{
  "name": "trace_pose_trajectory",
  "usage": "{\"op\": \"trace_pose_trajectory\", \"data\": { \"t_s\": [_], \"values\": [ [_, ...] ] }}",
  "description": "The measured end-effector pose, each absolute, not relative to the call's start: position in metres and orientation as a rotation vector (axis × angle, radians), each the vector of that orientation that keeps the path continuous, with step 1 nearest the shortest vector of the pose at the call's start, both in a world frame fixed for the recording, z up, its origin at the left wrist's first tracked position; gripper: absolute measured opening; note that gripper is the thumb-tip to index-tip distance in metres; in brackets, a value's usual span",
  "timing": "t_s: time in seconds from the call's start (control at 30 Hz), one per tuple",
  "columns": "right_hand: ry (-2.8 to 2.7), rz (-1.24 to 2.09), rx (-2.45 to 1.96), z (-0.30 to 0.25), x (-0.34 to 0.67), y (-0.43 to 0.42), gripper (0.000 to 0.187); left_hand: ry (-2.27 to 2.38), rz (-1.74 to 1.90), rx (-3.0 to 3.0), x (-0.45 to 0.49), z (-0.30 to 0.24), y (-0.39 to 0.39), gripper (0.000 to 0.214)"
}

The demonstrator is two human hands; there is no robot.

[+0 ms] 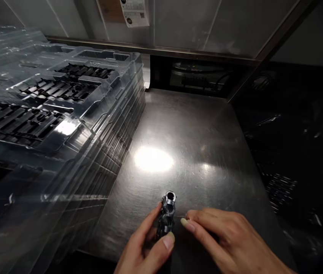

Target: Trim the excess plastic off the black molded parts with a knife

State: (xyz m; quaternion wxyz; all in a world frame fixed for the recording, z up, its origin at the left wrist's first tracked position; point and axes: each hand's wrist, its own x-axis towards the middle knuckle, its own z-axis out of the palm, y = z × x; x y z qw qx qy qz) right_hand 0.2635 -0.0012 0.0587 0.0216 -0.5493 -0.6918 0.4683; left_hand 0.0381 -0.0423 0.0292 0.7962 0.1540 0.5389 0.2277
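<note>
A small chrome-finished metal part [167, 213] with a round hole at its top end stands nearly upright on the brushed steel table [195, 129]. My left hand [144, 247] pinches its lower body between thumb and forefinger, hiding part of it. My right hand [224, 239] lies just to the right, its fingertips a short gap from the part and holding nothing.
A tall stack of clear plastic trays [64, 95] with black moulded pieces in their pockets fills the left side. Dark glossy plastic sheeting [292, 152] lies along the right. A dark recess with cables [198, 76] sits behind the table, under a labelled wall panel [135, 12].
</note>
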Motion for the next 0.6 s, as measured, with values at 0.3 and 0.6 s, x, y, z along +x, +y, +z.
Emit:
{"op": "trace_pose_trajectory", "data": {
  "t_s": [0.3, 0.6],
  "values": [
    [-2.240, 1.473, -1.685, 0.058, 0.266, 0.005, 0.048, 1.093, 0.496, 0.320, 0.039, 0.020, -0.044, 0.085],
    [-2.302, 1.478, -1.694, 0.060, 0.268, 0.010, 0.051, 1.129, 0.485, 0.297, 0.040, 0.023, -0.045, 0.091]
  ]
}}
